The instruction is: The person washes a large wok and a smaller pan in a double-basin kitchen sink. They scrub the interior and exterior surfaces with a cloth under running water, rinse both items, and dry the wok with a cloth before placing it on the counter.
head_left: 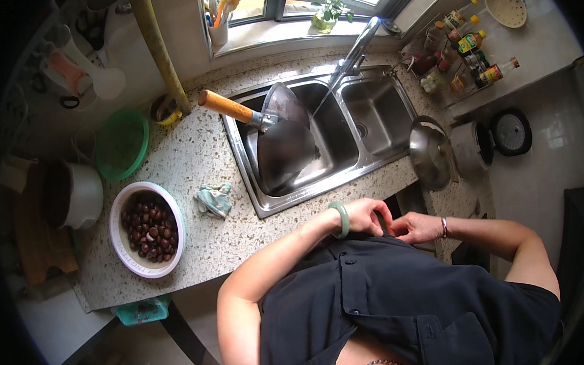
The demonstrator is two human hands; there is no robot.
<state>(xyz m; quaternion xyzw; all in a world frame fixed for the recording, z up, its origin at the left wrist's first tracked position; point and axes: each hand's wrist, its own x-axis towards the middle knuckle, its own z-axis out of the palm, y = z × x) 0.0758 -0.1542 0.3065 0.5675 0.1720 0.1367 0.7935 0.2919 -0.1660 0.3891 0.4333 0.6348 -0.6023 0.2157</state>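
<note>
My left hand (pixel 366 217), with a green bangle at its wrist, is in front of my dark shirt (pixel 402 276), fingers bent and closed. Close against it is my right hand (pixel 418 227), its fingers pinched together too. Something dark shows between the fingertips, perhaps the shirt's edge, but I cannot make it out. Beyond the hands lies a double steel sink (pixel 306 193). A wok (pixel 287 150) with a wooden handle (pixel 225 106) leans tilted in its left basin. From the faucet (pixel 354 53) a thin line, seemingly water, runs down toward that basin.
On the left counter are a bowl of chestnuts (pixel 150 229), a crumpled cloth (pixel 214 200), a green lid (pixel 122 145) and a white pot (pixel 81 193). At right stand a steel wok lid (pixel 430 152), a rice cooker (pixel 472 146) and several sauce bottles (pixel 473 44).
</note>
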